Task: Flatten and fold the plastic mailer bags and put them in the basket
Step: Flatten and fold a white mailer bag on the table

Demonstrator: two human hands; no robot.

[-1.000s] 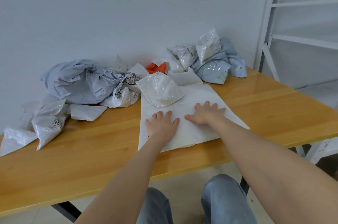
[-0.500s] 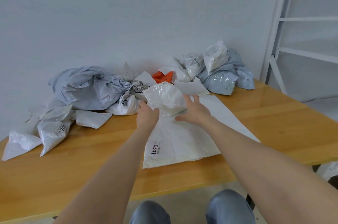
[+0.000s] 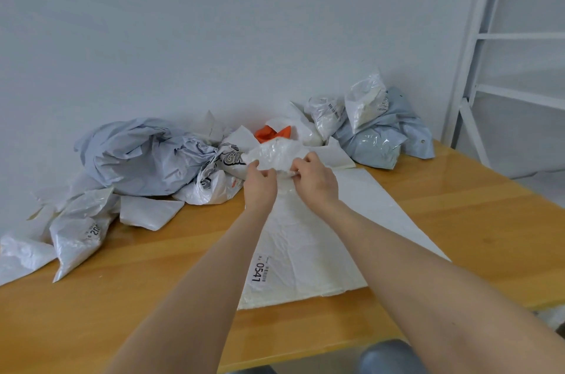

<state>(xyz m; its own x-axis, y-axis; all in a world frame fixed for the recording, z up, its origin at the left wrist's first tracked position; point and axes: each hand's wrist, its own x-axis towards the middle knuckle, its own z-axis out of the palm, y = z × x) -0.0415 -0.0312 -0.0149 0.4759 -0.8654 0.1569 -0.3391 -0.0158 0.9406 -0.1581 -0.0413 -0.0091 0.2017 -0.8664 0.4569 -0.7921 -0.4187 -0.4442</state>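
Head view: we see left hand (image 3: 260, 187) and right hand (image 3: 315, 179) both pinching crumpled clear bag (image 3: 275, 155), lifted just above far end of flattened white mailer (image 3: 308, 239) on wooden table (image 3: 122, 297).

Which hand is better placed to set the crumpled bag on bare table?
Left, likely. Both grip the crumpled bag, but the left hand is at the left edge of the flat mailer, beside bare table; the right hand is over it.

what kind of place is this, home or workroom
Probably a plain workroom or storage corner: a bare white wall, a glossy wooden table heaped with crumpled white and grey plastic mailer bags, and a white metal shelving frame beside it.
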